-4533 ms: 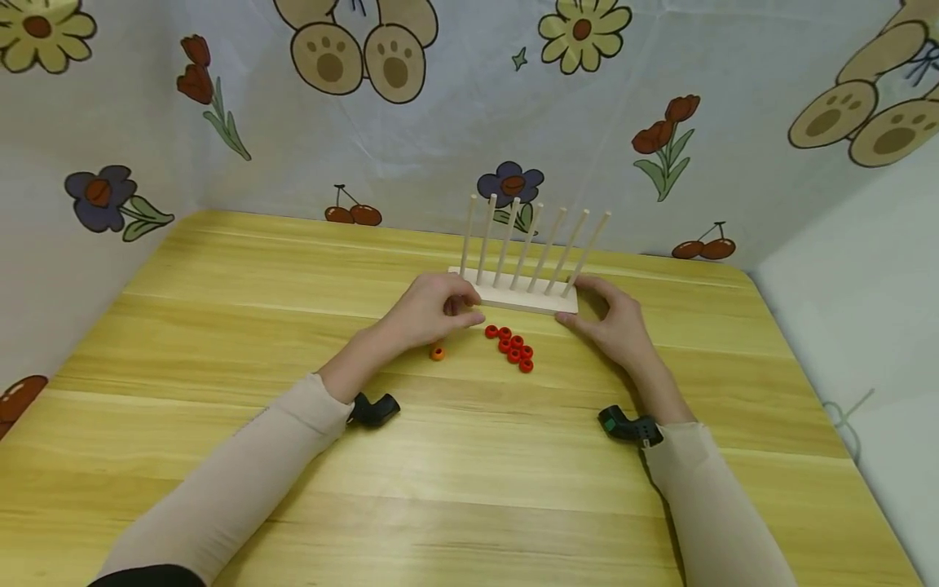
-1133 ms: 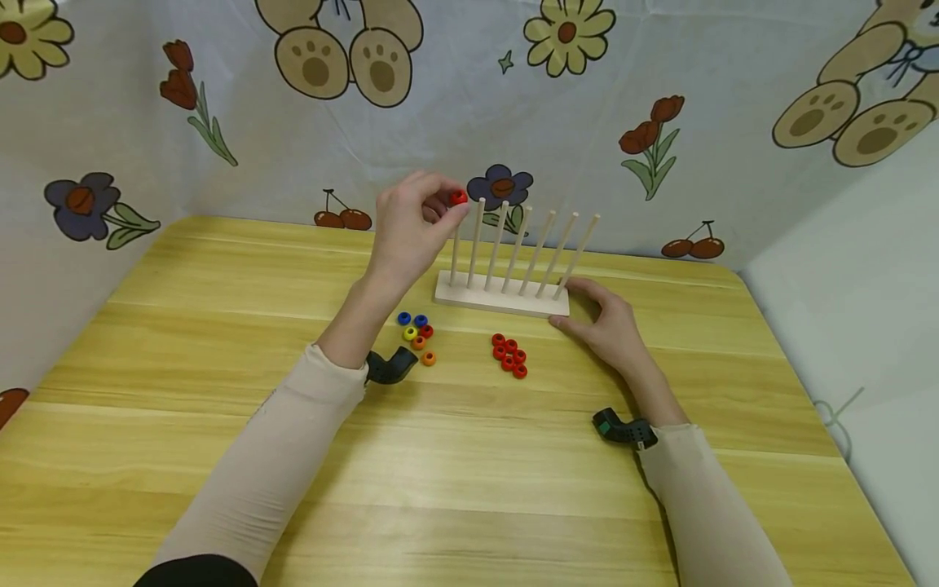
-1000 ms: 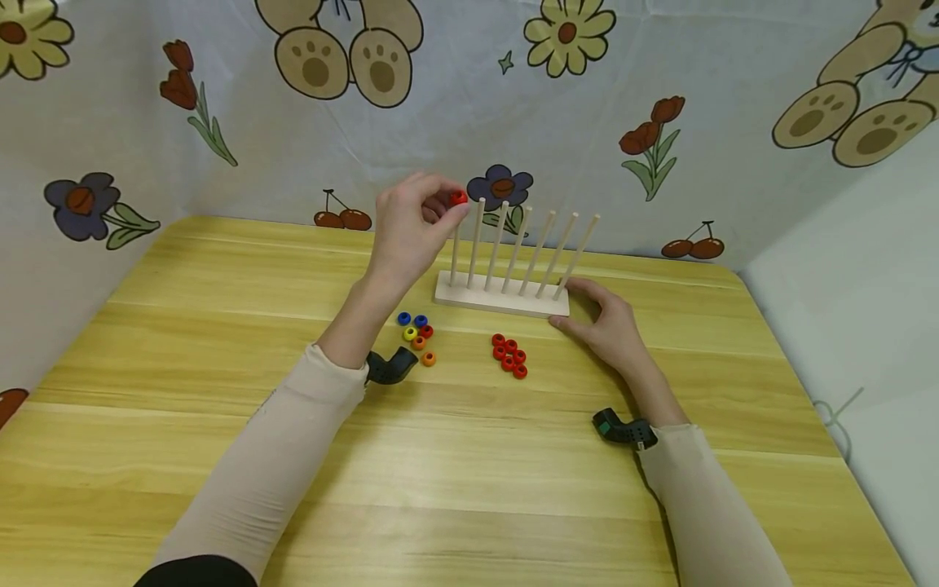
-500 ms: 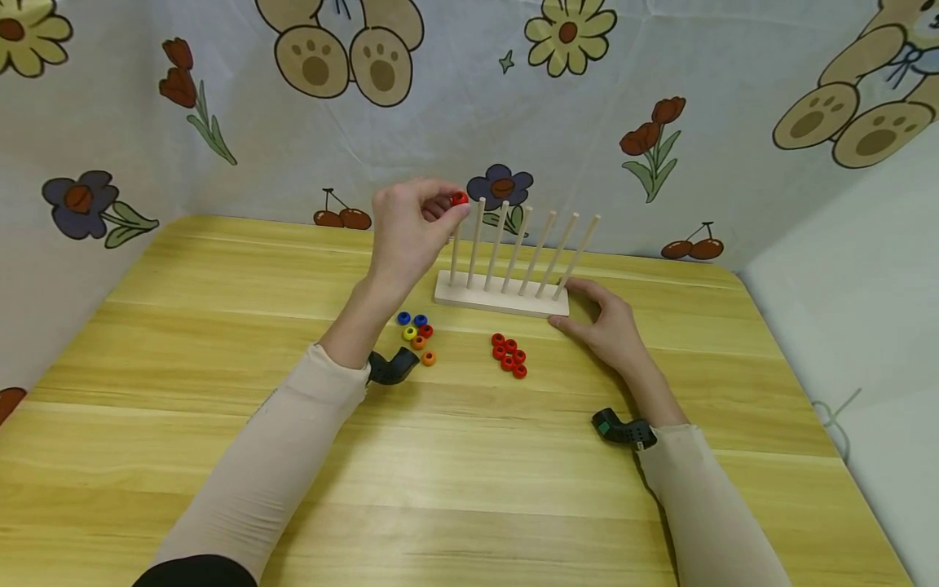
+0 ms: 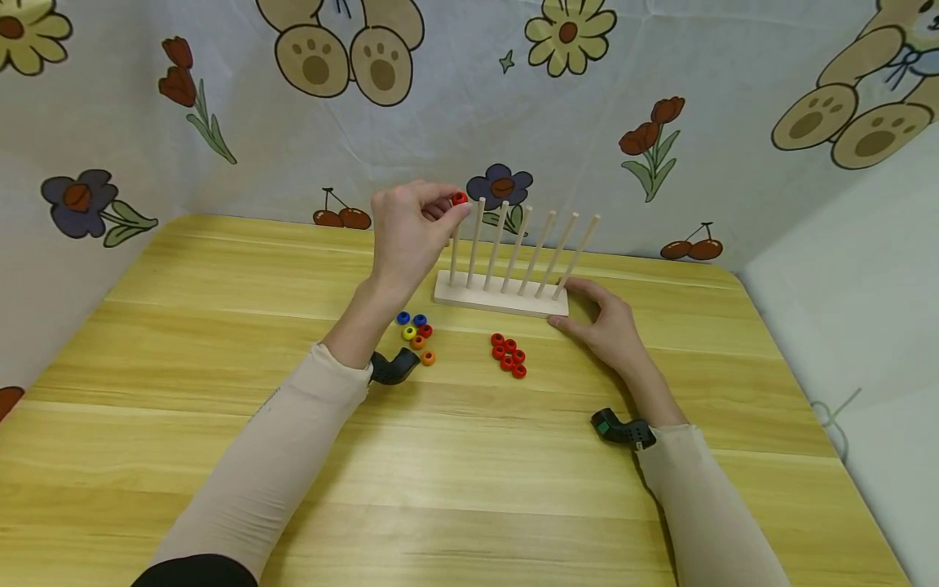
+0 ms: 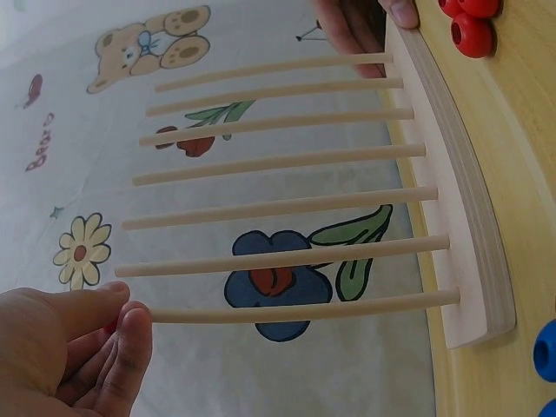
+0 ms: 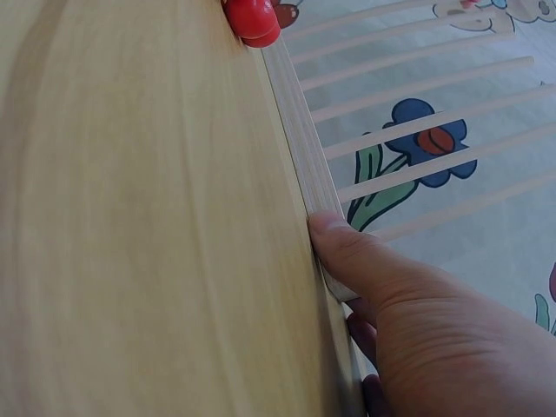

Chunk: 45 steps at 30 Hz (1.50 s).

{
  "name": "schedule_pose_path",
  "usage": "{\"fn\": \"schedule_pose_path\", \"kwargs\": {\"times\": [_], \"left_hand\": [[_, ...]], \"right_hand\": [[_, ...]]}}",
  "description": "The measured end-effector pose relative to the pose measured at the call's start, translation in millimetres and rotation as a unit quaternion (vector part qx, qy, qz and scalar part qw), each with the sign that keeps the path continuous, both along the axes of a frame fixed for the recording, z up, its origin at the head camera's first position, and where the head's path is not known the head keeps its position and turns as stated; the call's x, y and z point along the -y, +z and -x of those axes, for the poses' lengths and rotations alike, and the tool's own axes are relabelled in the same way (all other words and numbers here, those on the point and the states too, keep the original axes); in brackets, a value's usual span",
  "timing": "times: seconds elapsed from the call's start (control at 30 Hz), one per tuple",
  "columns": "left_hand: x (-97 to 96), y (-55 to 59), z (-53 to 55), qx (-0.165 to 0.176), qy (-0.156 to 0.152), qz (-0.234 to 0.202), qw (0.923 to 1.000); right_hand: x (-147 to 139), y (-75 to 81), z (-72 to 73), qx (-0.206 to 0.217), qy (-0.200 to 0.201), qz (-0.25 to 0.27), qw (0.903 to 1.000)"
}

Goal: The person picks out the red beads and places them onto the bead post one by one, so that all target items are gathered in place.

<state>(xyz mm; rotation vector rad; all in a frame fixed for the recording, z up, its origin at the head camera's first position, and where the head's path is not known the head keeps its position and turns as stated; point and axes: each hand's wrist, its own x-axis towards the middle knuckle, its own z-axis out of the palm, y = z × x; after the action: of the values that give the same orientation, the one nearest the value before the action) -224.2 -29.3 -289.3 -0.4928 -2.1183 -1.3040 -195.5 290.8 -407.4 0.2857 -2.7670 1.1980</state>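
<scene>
My left hand (image 5: 411, 236) pinches a red bead (image 5: 459, 198) between thumb and fingertips at the top of the leftmost peg of a wooden peg rack (image 5: 502, 303). In the left wrist view the fingers of that hand (image 6: 78, 347) meet the peg's tip and hide nearly all of the bead. The rack's thin upright pegs, several in a row, carry no beads below the hand. At the rack's right end, my right hand (image 5: 605, 322) grips the base. The right wrist view shows its thumb (image 7: 347, 248) on the base's front edge, with the other fingers mostly hidden behind.
Several red beads (image 5: 508, 355) lie in front of the rack. Left of them is a mixed group with blue beads (image 5: 403, 318), a yellow bead (image 5: 409, 333), a red one and orange beads (image 5: 428, 359). A patterned cloth (image 5: 440, 147) hangs behind the wooden table (image 5: 469, 489).
My left hand has risen from the table by the rack's front to the leftmost peg's top, now with a red bead; the mixed beads are uncovered. Over the last second both hands barely move.
</scene>
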Motion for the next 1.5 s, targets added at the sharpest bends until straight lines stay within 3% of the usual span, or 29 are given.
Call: {"fn": "schedule_pose_path", "kwargs": {"times": [0.3, 0.67, 0.77, 0.87, 0.97, 1.03, 1.3, 1.5], "left_hand": [[-3.0, 1.2, -0.7, -0.01, 0.017, 0.044, 0.9988], [2.3, -0.1, 1.2, 0.002, 0.04, 0.093, 0.9949], [5.3, -3.6, -0.1, -0.033, 0.044, 0.08, 0.9953], [7.5, -9.7, -1.2, -0.101, 0.034, 0.053, 0.9929], [8.1, -18.0, -2.0, -0.149, 0.007, 0.044, 0.9878], [8.0, -25.0, -3.2, -0.155, -0.017, 0.046, 0.9867], [2.4, -53.3, -10.9, -0.074, -0.108, 0.081, 0.9881], [-7.1, -63.5, -12.3, 0.001, -0.157, 0.126, 0.9795]], "right_hand": [[0, -2.3, 0.0, -0.005, 0.003, 0.003, 1.0], [1, -3.5, 2.0, -0.003, 0.004, 0.004, 1.0], [1, -3.3, 1.7, 0.0, 0.007, 0.007, 1.0], [2, -3.5, 1.5, 0.003, 0.008, 0.009, 0.9999], [3, -3.6, 1.7, 0.003, 0.008, 0.007, 0.9999], [2, -3.3, 2.0, 0.003, 0.008, 0.007, 0.9999], [1, -1.6, 1.7, 0.006, 0.009, 0.008, 0.9999], [-2, -0.3, 0.3, 0.006, 0.005, 0.006, 1.0]]}}
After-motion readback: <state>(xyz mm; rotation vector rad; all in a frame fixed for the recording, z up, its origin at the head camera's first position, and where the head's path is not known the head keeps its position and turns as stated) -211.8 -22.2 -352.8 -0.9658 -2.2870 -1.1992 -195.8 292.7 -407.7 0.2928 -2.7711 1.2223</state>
